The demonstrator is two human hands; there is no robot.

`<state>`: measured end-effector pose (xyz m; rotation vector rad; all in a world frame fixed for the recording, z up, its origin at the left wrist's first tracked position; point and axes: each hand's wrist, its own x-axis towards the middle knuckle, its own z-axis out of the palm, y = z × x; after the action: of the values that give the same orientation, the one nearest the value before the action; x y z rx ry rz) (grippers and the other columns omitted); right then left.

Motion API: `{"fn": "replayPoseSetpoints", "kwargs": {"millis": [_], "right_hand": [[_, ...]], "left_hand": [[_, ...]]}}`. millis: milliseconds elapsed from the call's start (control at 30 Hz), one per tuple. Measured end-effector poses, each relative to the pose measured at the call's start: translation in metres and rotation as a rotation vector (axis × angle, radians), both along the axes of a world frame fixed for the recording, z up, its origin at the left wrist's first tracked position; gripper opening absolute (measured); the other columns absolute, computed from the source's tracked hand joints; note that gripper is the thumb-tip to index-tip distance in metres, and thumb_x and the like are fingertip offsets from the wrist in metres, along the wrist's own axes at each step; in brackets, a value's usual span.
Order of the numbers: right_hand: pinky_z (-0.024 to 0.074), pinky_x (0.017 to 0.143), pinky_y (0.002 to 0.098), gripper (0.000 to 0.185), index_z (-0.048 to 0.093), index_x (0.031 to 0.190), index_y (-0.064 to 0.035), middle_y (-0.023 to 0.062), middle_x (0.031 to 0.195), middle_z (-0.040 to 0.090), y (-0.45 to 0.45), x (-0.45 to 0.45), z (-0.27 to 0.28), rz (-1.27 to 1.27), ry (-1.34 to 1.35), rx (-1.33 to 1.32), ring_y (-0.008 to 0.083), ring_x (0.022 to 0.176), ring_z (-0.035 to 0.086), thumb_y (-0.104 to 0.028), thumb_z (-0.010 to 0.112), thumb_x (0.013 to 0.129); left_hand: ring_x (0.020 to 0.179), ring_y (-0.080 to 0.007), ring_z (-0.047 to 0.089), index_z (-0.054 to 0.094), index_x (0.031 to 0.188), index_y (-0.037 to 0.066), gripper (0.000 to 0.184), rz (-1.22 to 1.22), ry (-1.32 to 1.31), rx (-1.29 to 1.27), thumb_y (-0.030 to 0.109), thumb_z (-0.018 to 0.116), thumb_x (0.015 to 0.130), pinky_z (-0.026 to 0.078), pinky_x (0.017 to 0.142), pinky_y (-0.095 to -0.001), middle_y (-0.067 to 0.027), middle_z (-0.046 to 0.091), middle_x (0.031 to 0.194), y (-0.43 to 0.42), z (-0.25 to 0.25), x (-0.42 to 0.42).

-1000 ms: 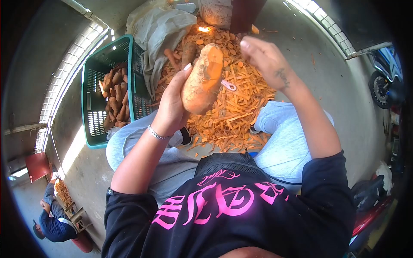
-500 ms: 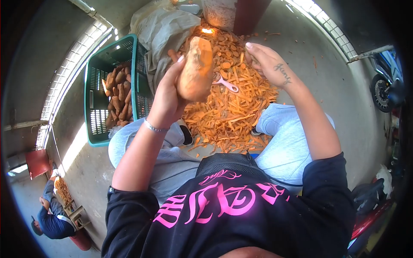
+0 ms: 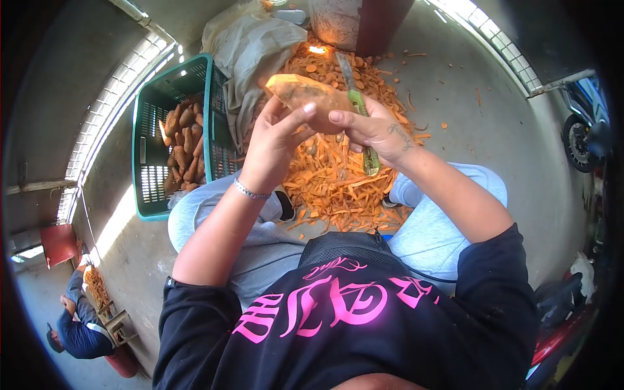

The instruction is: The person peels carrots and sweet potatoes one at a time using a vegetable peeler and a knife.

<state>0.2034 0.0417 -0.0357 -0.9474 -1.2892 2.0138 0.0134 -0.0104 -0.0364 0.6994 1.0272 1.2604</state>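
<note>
My left hand [image 3: 276,140] grips a large, partly peeled orange root [image 3: 312,97] by its left side. The root lies nearly level, its peeled orange face at the upper left. My right hand [image 3: 377,133] is closed around a green-handled knife [image 3: 355,97], with its blade pointing up and away from me; my right fingertips also touch the root's right end. Beneath both hands spreads a heap of orange peelings [image 3: 338,188].
A green crate [image 3: 138,156] with several brown roots [image 3: 188,140] stands at the left. Behind it lies a whitish sack [image 3: 250,42]. A dark red and white container [image 3: 357,23] is at the top. Another person [image 3: 81,331] sits at the far lower left.
The root has turned from upright to nearly level. My right hand has moved left to it and now holds the green knife. The pink peeler seen earlier on the peelings is no longer visible.
</note>
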Motion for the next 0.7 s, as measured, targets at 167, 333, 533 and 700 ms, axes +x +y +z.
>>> {"fn": "replayPoseSetpoints", "kwargs": {"millis": [167,333,533,700], "right_hand": [[0.0402,0.047,0.0182,0.054,0.054,0.114,-0.0037,-0.0007,0.078,0.057,0.019,0.016,0.011,0.076,-0.057,0.246,0.0006,0.06,0.051,-0.03,0.082,0.075],[0.0534,0.08,0.0348,0.069,0.06,0.108,0.0055,0.0188,0.098,0.066,0.017,0.017,0.035,0.124,-0.556,0.891,0.0249,0.091,0.066,-0.038,0.087,0.062],[0.0504,0.073,0.035,0.061,0.054,0.109,0.004,0.0171,0.089,0.064,0.0,0.01,0.044,0.04,-0.469,0.616,0.0247,0.081,0.065,-0.047,0.071,0.08],[0.0451,0.063,0.0409,0.035,0.051,0.092,-0.0013,0.0176,0.074,0.057,0.002,0.022,0.058,0.216,-0.511,0.847,0.0318,0.068,0.059,-0.036,0.048,0.099]], "left_hand": [[0.117,-0.0222,0.057,0.05,0.134,0.0,0.064,-0.115,-0.097,0.219,0.034,0.069,0.082,0.046,0.1,-0.0389,-0.0121,0.059,0.127,0.011,0.014,-0.031],[0.117,-0.0233,0.057,0.047,0.139,0.004,0.092,-0.421,0.884,0.447,0.028,0.09,0.06,0.042,0.104,-0.0398,-0.0135,0.06,0.127,0.011,0.027,-0.026],[0.09,-0.0272,0.068,0.059,0.113,0.001,0.064,-0.406,1.071,0.451,0.023,0.088,0.06,0.052,0.084,-0.0355,-0.0153,0.068,0.097,0.004,0.003,-0.002],[0.091,-0.0324,0.066,0.06,0.107,0.001,0.055,-0.22,0.889,0.487,0.017,0.083,0.06,0.053,0.081,-0.0375,-0.0158,0.065,0.097,0.008,-0.005,-0.004]]}}
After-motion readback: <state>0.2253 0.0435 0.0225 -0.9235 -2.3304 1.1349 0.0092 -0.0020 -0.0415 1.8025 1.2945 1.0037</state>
